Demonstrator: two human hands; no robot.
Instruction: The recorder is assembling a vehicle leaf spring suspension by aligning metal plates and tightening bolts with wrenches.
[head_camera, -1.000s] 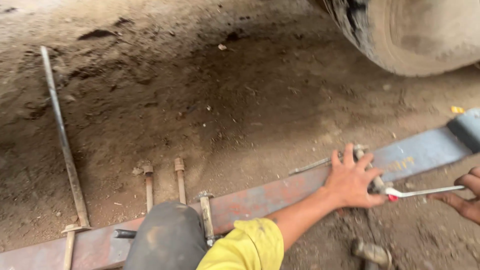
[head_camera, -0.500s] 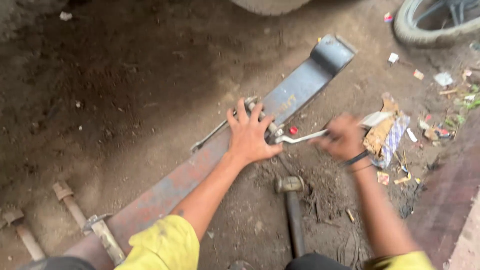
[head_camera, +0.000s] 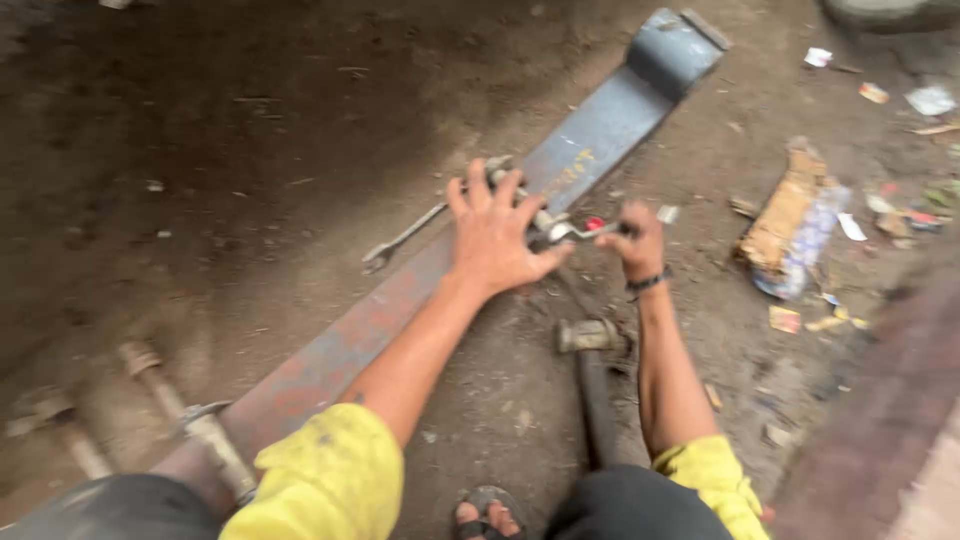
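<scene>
Two bare hands work on a long flat steel bar (head_camera: 600, 125) that lies on the dirt ground (head_camera: 200, 150), running from about 7 o'clock up to 1 o'clock, where its far end curls into a rolled eye. The left hand (head_camera: 497, 240) lies spread, palm down, fingers splayed, pressing on the bar near the middle of the view; it grips nothing, though its fingertips rest on a bolt fitting (head_camera: 500, 172) at the bar's edge. Just at 3 o'clock of it, the right hand (head_camera: 638, 240) is closed in a fist around the handle of a slim wrench (head_camera: 575, 231), whose head reaches toward the left hand's thumb; a small red mark sits on the handle beside the fist. A dark band circles the right wrist.

At 9 o'clock of the left hand, a second spanner (head_camera: 402, 238) lies on the ground, touching the bar's edge. At 6 o'clock of the hands, a hammer (head_camera: 590, 375) rests on the dirt between the forearms, head toward the bar. Both sleeves are yellow. At 8 o'clock, threaded bolts (head_camera: 150, 370) lie beside the bar's near end, blurred. Torn cardboard and paper scraps (head_camera: 790, 225) litter the ground at 3 o'clock. A sandalled foot (head_camera: 485, 510) shows at 6 o'clock
</scene>
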